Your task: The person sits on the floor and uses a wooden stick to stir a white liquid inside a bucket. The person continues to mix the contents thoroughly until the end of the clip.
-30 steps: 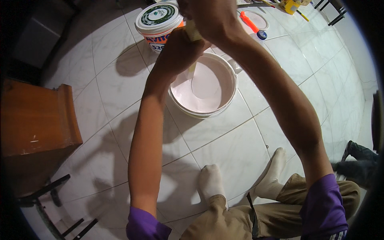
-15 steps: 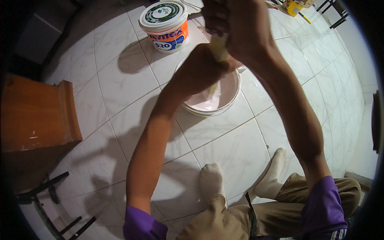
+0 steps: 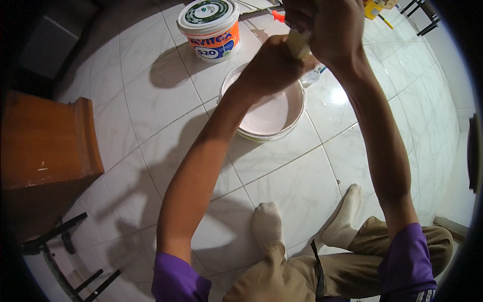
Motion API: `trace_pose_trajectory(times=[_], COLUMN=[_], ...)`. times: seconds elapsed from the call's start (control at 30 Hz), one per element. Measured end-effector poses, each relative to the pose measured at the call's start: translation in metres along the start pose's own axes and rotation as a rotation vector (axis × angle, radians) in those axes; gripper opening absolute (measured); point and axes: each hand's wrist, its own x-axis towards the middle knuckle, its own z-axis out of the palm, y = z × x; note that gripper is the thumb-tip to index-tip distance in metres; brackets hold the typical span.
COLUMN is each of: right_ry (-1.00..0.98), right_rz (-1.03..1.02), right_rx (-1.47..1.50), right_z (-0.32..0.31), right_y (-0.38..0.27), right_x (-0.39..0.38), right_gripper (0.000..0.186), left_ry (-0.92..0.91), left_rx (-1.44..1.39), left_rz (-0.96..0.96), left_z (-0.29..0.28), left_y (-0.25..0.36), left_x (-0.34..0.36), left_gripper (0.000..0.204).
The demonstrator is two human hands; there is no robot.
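Wrapping our left hand [image 3: 275,68] and, above it, right hand [image 3: 338,31] round a pale-yellow stick [image 3: 299,45], we've shifted rightward over the round white plastic bucket [image 3: 270,136], baring more smooth pale-pink liquid [image 3: 265,115].

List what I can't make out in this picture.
Head view:
Pale stick: lower end hidden by the left hand.
Open bucket: part of the far rim, behind that hand.
Right hand: cut off by the top edge.
Orange item: mostly hidden by the right hand.
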Motion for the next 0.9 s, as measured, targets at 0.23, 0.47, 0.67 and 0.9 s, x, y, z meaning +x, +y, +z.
trace_pose_trajectory(times=[0.23, 0.47, 0.67, 0.9], right_ry=[-0.056, -0.035, -0.010, -0.005], right_rz=[0.169, -0.058, -0.149, 0.217], right_rx=[0.133, 0.197, 0.048, 0.092], right_z=[0.020, 0.025, 0.003, 0.018], right_y=[-0.003, 0.020, 0.014, -0.007], right_x=[-0.006, 0.012, 0.002, -0.011], right_gripper=[0.030, 0.024, 0.021, 0.028], left_ry=[-0.099, 0.039, -0.039, -0.169], left_rx=[0.108, 0.157, 0.123, 0.035], left_rz=[-0.239, -0.063, -0.088, -0.155], left_z=[-0.022, -0.044, -0.015, -0.013], left_y=[0.020, -0.001, 0.001, 0.009], left_x=[-0.032, -0.013, 0.003, -0.029], left_gripper=[0.035, 0.027, 0.038, 0.036])
